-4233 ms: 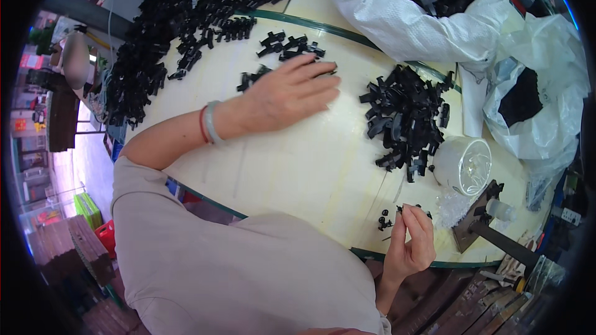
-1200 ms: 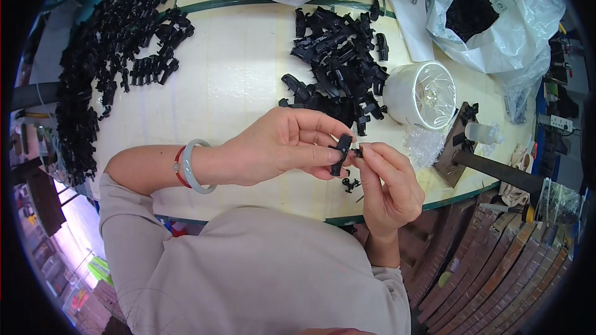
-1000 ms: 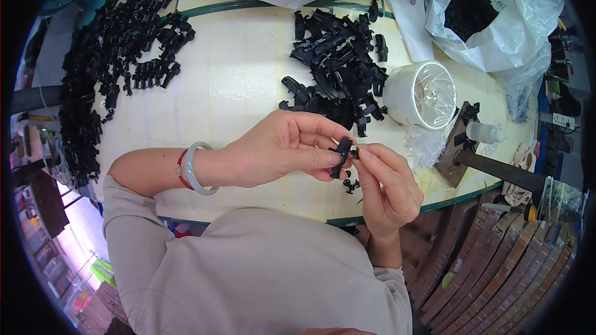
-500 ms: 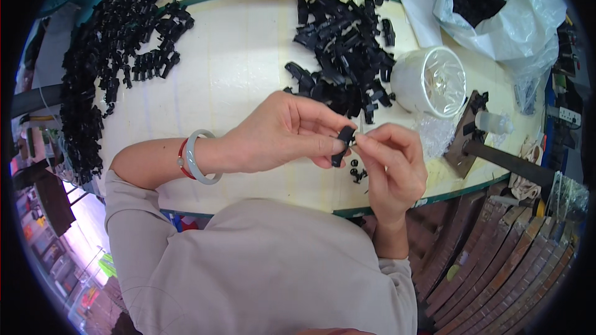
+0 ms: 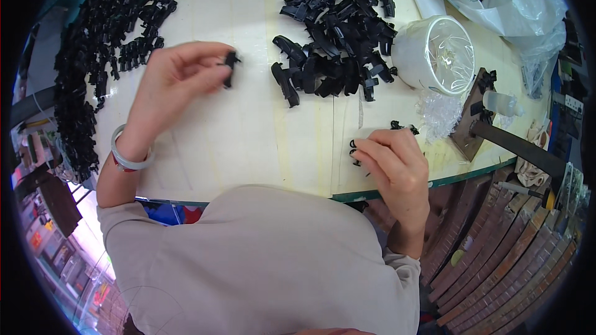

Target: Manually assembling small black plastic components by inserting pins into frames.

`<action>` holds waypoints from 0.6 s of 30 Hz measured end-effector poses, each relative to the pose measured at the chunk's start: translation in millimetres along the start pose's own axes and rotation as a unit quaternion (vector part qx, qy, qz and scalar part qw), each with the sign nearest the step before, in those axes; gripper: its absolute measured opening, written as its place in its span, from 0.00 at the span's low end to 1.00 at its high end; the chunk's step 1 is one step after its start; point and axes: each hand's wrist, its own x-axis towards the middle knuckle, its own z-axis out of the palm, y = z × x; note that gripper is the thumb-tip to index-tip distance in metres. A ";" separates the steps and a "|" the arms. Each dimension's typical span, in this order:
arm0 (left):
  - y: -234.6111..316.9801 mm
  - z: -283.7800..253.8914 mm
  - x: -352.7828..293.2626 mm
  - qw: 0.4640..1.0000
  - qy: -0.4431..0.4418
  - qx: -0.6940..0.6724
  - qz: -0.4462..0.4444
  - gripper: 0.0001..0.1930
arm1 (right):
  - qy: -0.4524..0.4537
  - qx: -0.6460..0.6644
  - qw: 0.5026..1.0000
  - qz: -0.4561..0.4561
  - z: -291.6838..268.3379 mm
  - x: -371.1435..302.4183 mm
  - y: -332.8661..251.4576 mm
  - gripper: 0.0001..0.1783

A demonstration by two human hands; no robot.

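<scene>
**Pinching a black part (image 5: 229, 75) at left, hovering over small black pieces (image 5: 354, 153) at right**

Clamping the black part between thumb and fingertips of the left hand (image 5: 164, 90), above the pale table (image 5: 248, 142), between two heaps and nearer the left one. Letting both ends project past the thumb, blurring a little and so hiding finer detail.

Curling the right hand (image 5: 397, 161) beside the small black pieces near the table's front edge, holding thumb and forefinger close around that little group. Not being able to tell whether gripping any one piece; hiding some behind the fingers, probably.

For good handling, likely pinching the part by its solid body rather than any thin projection, pressing only lightly, and taking the tiny pieces singly by fingertip instead of raking across them.

Farther out, seeing the dense left heap (image 5: 81, 105) spreading close past the left hand, so probably calling for a raised wrist near its loose edge. Finding the middle heap (image 5: 335, 31) lying between and beyond both hands, narrowing the way across. Past the right hand, meeting more dark bits (image 5: 405, 127), crumpled clear film (image 5: 442, 111), a white tub (image 5: 413, 53), and a brown plate (image 5: 462, 130) bearing a dark bar (image 5: 521, 147), all crowding that side; beyond, seeing a white plastic bag (image 5: 528, 22).
</scene>
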 end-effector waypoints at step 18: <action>26.9 55.0 -21.8 0.975 -0.093 0.070 0.187 0.11 | 0.138 0.147 0.979 0.012 17.2 4.5 -24.6 0.17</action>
